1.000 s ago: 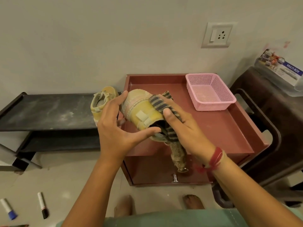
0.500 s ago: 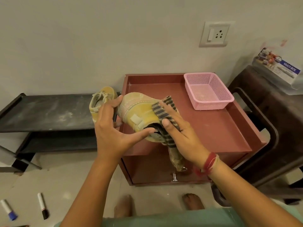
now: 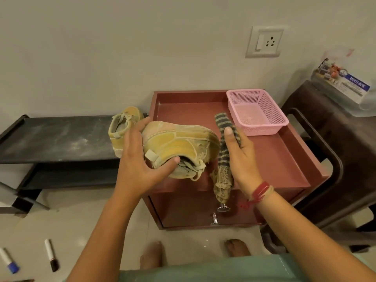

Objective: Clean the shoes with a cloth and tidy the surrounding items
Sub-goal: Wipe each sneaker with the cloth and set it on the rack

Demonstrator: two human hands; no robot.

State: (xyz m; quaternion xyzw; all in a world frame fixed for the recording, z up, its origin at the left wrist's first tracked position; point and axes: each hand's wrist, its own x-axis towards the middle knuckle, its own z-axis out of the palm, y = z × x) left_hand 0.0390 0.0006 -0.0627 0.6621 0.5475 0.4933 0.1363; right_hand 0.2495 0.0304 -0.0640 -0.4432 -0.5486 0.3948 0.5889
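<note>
Two shoes were in view, and by my reading neither was finished. The shoe (image 3: 179,143) in the left hand (image 3: 140,157) showed grey grime on its upper and laces, so the wiping looked about midway. The second shoe (image 3: 124,129) stood on the shelf (image 3: 50,139) just beyond the left hand's fingers, dull with dust and probably yet to be cleaned. Tidying appeared not to have begun: two markers (image 3: 51,255) lay on the floor (image 3: 61,220), well below and to the left of the left forearm. A basket (image 3: 256,110) sat on the table (image 3: 264,155) beyond the right hand (image 3: 240,159).

Both hands were occupied, with a gap between them. The left hand clasped the shoe at its heel end – fingers wrapped over the back, thumb hooked at the collar opening – and held it on its side in the air over the table's near edge. The right hand was raised palm-inward beside the toe, its thumb pinning the cloth (image 3: 222,174) against the fingers. One end of the cloth stuck up past the fingertips and the rest hung down toward the wrist. The cloth was just beside the toe – whether it touched I could not tell.
</note>
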